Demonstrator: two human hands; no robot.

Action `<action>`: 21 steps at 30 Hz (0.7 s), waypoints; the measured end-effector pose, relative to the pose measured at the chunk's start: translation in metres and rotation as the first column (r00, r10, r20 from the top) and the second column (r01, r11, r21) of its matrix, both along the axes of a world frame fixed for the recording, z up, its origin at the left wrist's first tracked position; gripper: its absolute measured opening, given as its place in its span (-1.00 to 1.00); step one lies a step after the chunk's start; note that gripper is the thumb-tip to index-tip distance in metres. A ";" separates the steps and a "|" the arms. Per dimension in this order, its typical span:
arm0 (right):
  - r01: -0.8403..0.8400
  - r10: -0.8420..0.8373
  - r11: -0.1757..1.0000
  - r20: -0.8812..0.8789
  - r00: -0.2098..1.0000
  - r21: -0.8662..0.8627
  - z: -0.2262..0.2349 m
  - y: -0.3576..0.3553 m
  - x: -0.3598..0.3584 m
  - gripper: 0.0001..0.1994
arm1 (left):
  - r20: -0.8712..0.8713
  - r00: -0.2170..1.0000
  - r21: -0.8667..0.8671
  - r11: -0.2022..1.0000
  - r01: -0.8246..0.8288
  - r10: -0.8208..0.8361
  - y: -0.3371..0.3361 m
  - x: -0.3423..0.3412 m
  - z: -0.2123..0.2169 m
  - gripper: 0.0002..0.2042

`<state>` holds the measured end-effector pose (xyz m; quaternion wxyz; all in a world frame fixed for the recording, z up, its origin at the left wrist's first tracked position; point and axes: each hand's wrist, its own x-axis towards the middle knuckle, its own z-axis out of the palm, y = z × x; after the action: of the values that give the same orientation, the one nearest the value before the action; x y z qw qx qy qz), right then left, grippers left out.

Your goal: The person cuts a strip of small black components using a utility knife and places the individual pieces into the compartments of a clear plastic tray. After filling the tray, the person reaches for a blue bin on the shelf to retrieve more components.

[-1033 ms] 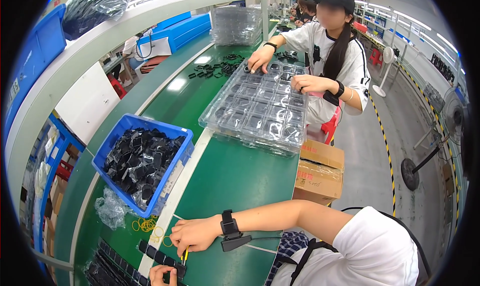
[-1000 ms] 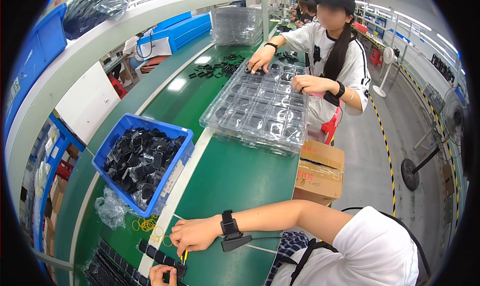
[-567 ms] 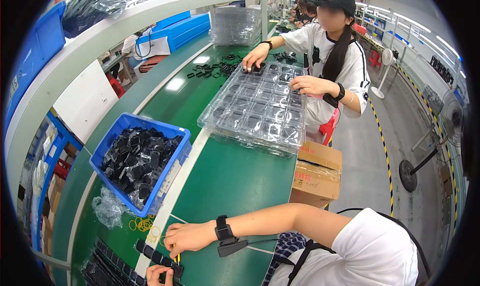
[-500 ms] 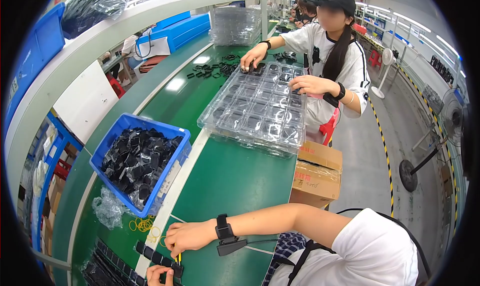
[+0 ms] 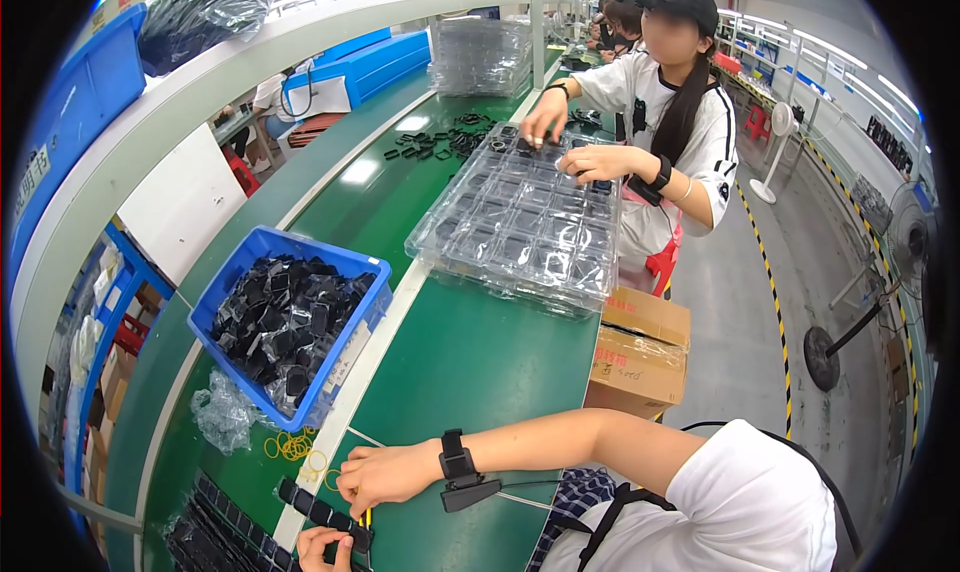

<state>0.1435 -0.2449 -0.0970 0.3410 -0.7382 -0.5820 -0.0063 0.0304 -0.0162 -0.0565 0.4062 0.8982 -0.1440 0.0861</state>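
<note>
At the bottom of the bench, my left hand (image 5: 325,550) closes round the near end of a row of small black square pieces (image 5: 322,510). My right hand (image 5: 388,477) is above that end, fingers pinched on a yellow rubber band (image 5: 368,519) that looks stretched beside the row. Its fingertips are partly hidden. A loose heap of yellow rubber bands (image 5: 290,445) lies just beyond. More rows of black pieces (image 5: 215,532) in clear wrap lie to the left of my left hand.
A blue bin (image 5: 205,317) full of wrapped black pieces stands ahead, with crumpled clear plastic (image 5: 222,412) beside it. Farther off, a co-worker (image 5: 660,122) handles pieces over stacked clear trays (image 5: 520,222). Cardboard boxes (image 5: 640,362) stand by the bench's right edge.
The whole view has shifted slightly. My hands stay at the row's near end with the band. The co-worker's hands have come closer together over the trays.
</note>
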 end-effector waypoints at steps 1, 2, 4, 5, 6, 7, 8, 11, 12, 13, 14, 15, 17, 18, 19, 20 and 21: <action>-0.001 0.001 1.000 0.001 1.000 -0.001 0.000 -0.001 0.001 -0.78 | -0.006 1.000 -0.001 1.000 0.006 -0.006 0.000 0.000 0.001 -0.92; -0.018 0.018 1.000 0.011 1.000 -0.001 0.001 -0.005 0.005 -0.79 | -0.012 1.000 -0.002 1.000 0.012 -0.012 -0.001 0.000 0.001 -0.92; -0.054 0.054 0.999 0.032 0.998 -0.003 0.005 -0.014 0.013 -0.81 | -0.006 1.000 0.002 1.000 0.014 -0.014 0.000 0.000 0.001 -0.92; -0.056 0.056 0.998 0.034 0.998 -0.004 0.009 -0.018 0.016 -0.81 | -0.001 1.000 0.006 1.000 0.017 -0.017 0.000 0.000 0.001 -0.92; -0.049 0.049 0.998 0.008 0.999 -0.044 0.014 -0.024 0.019 -0.80 | 0.004 1.000 0.012 1.000 0.019 -0.019 0.001 0.000 0.001 -0.92; -0.043 0.041 0.996 -0.017 0.999 -0.084 0.018 -0.028 0.023 -0.79 | 0.006 1.000 0.012 1.000 0.015 -0.015 0.002 -0.001 0.001 -0.92; -0.038 0.033 0.992 -0.041 0.999 -0.124 0.021 -0.030 0.024 -0.78 | 0.017 1.000 0.017 1.000 0.003 -0.004 0.002 -0.002 0.001 -0.93; -0.020 0.013 0.993 -0.065 0.998 -0.119 0.020 -0.034 0.029 -0.77 | 0.043 0.999 0.022 1.000 -0.011 0.010 0.002 -0.003 0.003 -0.94; -0.012 0.003 0.993 -0.079 0.997 -0.115 0.020 -0.035 0.030 -0.76 | 0.025 0.999 0.008 1.000 -0.022 0.022 0.006 -0.004 0.008 -0.94; -0.012 0.003 0.993 -0.078 0.997 -0.116 0.019 -0.036 0.030 -0.76 | 0.006 0.999 -0.006 0.999 -0.034 0.034 0.011 -0.006 0.014 -0.94; -0.006 -0.003 0.994 -0.077 0.997 -0.112 0.019 -0.036 0.030 -0.76 | -0.014 0.999 -0.019 0.999 -0.045 0.045 0.016 -0.008 0.019 -0.94; 0.001 -0.009 0.994 -0.077 0.997 -0.107 0.019 -0.036 0.029 -0.76 | -0.015 0.999 -0.019 0.999 -0.044 0.044 0.020 -0.011 0.027 -0.94; 0.007 -0.015 0.995 -0.079 0.997 -0.100 0.018 -0.034 0.028 -0.76 | -0.113 0.991 0.068 0.995 0.078 -0.070 0.029 -0.017 0.044 -0.93; 0.008 -0.016 0.995 -0.081 0.997 -0.095 0.016 -0.033 0.028 -0.76 | -0.165 0.979 0.106 0.984 0.142 -0.123 0.030 -0.018 0.047 -0.93; 0.007 -0.014 0.996 -0.080 0.997 -0.091 0.016 -0.033 0.029 -0.77 | -0.165 0.979 0.107 0.984 0.139 -0.121 0.031 -0.018 0.047 -0.93; 0.006 -0.013 0.996 -0.079 0.997 -0.087 0.016 -0.032 0.029 -0.77 | -0.224 0.970 0.146 0.980 0.135 -0.100 0.032 -0.020 0.047 -0.92; 0.004 -0.011 0.996 -0.080 0.997 -0.087 0.016 -0.032 0.029 -0.77 | -0.281 0.957 0.186 0.974 0.133 -0.077 0.033 -0.021 0.046 -0.91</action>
<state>0.1720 -0.2767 -0.0805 0.3316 -0.7541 -0.5650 0.0473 0.0095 0.0163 -0.0103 0.3326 0.9293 -0.1424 -0.0748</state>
